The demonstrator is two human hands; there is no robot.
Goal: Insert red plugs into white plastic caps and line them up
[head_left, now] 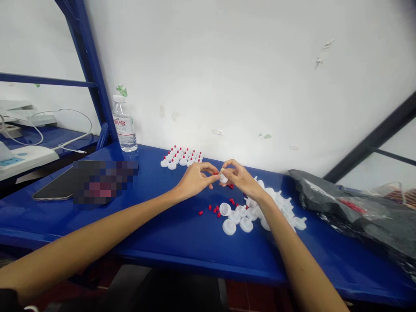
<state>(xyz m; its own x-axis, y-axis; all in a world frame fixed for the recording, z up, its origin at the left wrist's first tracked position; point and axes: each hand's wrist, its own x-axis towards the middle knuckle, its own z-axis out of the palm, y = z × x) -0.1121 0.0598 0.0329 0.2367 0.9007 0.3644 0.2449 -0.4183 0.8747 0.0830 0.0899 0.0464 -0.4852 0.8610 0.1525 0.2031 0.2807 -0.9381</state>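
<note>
The white spout cap (223, 178) is up in the air over the middle of the blue table (169, 229), in the person's fingers. The right hand (238, 175) grips it between thumb and fingers. The left hand (196, 177) pinches a small red cap (216, 173) right beside it. Fingers cover much of both, so I can't tell if the two bits touch.

Below the hands lie loose red caps (215, 210). Next to them is a messy heap of white spout caps (229, 226), some bottom up. The right arm hides part of the heap, and the right hand hides part of some red bits under it.

Behind the left hand stand white caps with red tops (172, 164), close together in rows. The hand covers the near right corner of that group.

Blue table top shows from the loose red caps to the front edge, and also between the left arm and the standing caps. The wall (227, 86) rises at the back edge. A water bottle (125, 128) stands at the back left. Nearer, a flat dark device (56, 184) runs into a blurry patch I can't make out. On the right, a crumpled dark plastic bag (351, 208) goes out of view.
</note>
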